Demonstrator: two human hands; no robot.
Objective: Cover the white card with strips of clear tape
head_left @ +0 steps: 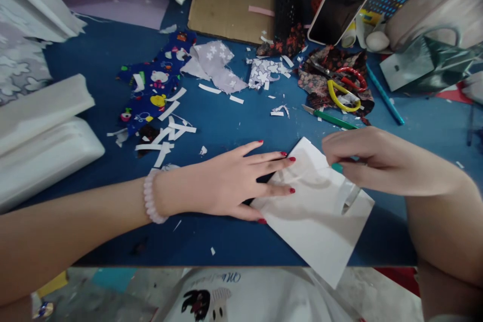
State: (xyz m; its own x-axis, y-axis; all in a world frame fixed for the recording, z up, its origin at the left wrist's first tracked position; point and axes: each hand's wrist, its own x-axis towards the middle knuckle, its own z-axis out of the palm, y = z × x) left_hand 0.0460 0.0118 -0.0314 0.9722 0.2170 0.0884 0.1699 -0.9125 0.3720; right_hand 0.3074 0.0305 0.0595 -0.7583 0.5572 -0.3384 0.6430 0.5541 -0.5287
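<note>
A sheet of white paper point(317, 226) lies turned at an angle on the blue table, one corner hanging past the front edge. My left hand point(234, 181) rests flat with spread fingers, their tips on the paper's left part. Above the paper's right side, my right hand point(381, 166) is closed in a pinch, its thumb showing a green nail. From under that thumb a pale translucent strip point(350, 197) reaches down to the paper; its upper end is hidden by the fingers. A green-handled craft knife point(332, 119) lies just beyond the right hand.
Scissors point(345, 90) with red and yellow handles lie on dark floral cloth point(317, 73). Paper strips point(168, 133) and blue printed fabric point(154, 85) are scattered left of centre. Behind stand cardboard point(230, 10) and a propped phone point(345, 0). A blue pen point(385, 94) lies right.
</note>
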